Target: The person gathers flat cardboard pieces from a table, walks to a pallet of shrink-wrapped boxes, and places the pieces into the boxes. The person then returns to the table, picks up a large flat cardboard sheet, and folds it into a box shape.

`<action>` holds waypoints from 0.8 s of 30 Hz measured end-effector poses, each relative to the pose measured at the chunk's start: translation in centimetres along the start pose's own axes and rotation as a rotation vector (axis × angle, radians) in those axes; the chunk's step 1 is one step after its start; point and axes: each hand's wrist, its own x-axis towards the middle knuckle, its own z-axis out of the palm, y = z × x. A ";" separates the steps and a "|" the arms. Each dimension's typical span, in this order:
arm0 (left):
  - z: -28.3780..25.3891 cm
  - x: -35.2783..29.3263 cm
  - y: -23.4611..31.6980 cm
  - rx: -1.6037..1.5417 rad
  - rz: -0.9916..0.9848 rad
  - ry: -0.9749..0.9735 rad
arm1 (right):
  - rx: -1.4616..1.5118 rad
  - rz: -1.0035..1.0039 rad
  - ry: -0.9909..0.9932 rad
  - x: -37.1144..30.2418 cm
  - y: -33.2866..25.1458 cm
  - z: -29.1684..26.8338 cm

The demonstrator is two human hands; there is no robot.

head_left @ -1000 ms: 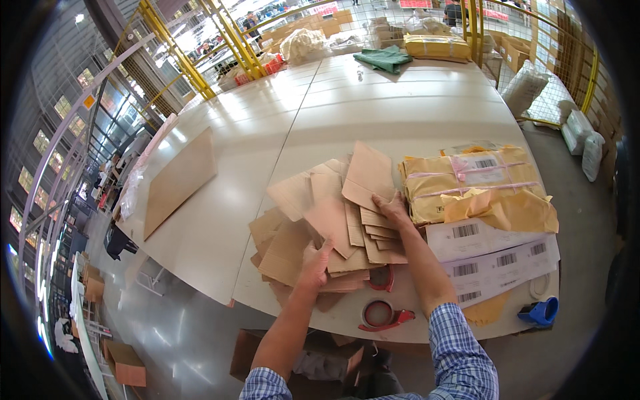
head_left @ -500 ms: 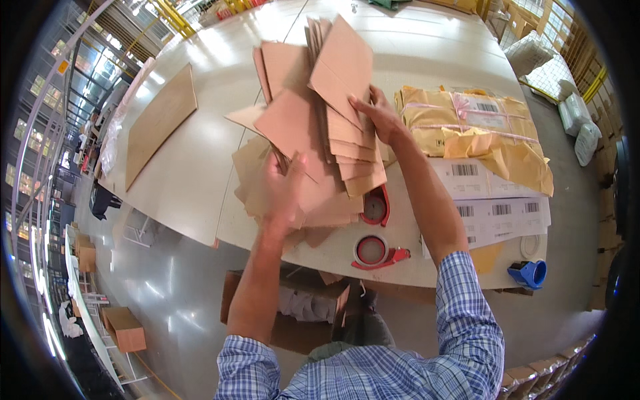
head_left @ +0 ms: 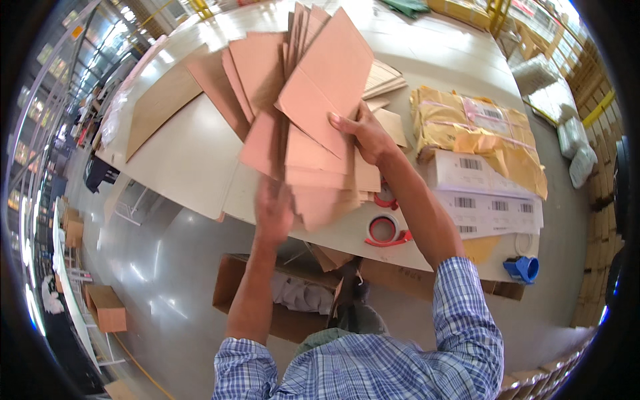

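A loose, fanned bundle of flat cardboard pieces [head_left: 327, 80] is raised over the table in front of me. My right hand [head_left: 372, 139] grips its right side, with the thumb lying on top of the front piece. My left hand [head_left: 273, 212] is at the lower left of the bundle, by the bottom ends of the pieces. Motion smears its fingers, so its grasp is unclear. Further cardboard pieces [head_left: 385, 79] stick out behind the bundle on the right.
Right of the bundle lie a tied brown paper parcel [head_left: 433, 110] and white barcode sheets [head_left: 490, 212]. Red tape dispensers [head_left: 383, 230] and a blue one [head_left: 521, 269] are near the front edge. A cardboard sheet [head_left: 160, 110] rests at left. Below stands an open carton [head_left: 230, 283].
My left hand has dropped lower and blurred, off the front piece it was at. The cardboard has spread wider to the left, and more pieces show behind it on the right.
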 end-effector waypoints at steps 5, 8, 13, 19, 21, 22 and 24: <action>-4.6 -5.2 -1.5 -0.012 -0.176 -0.027 | 0.039 -0.058 -0.084 -2.9 1.3 4.0; -7.9 -8.0 -1.5 -0.055 -0.223 -0.164 | -0.116 -0.047 -0.138 -5.5 1.3 5.6; -14.0 -13.8 1.0 -0.726 -0.059 -0.497 | -0.079 -0.086 -0.140 -11.6 4.1 8.9; -15.2 -22.1 0.2 -0.378 -0.168 -0.123 | -0.256 -0.199 -0.242 -22.6 9.7 11.8; -15.4 -23.7 -1.6 -0.214 -0.289 -0.157 | -0.311 -0.001 -0.184 -27.1 11.8 11.5; -15.7 -24.9 -2.4 -0.161 -0.336 -0.199 | -0.321 0.090 -0.158 -28.9 12.8 11.4; -16.9 -27.6 -4.1 -0.071 -0.405 -0.291 | -0.406 0.098 -0.110 -32.6 14.8 11.6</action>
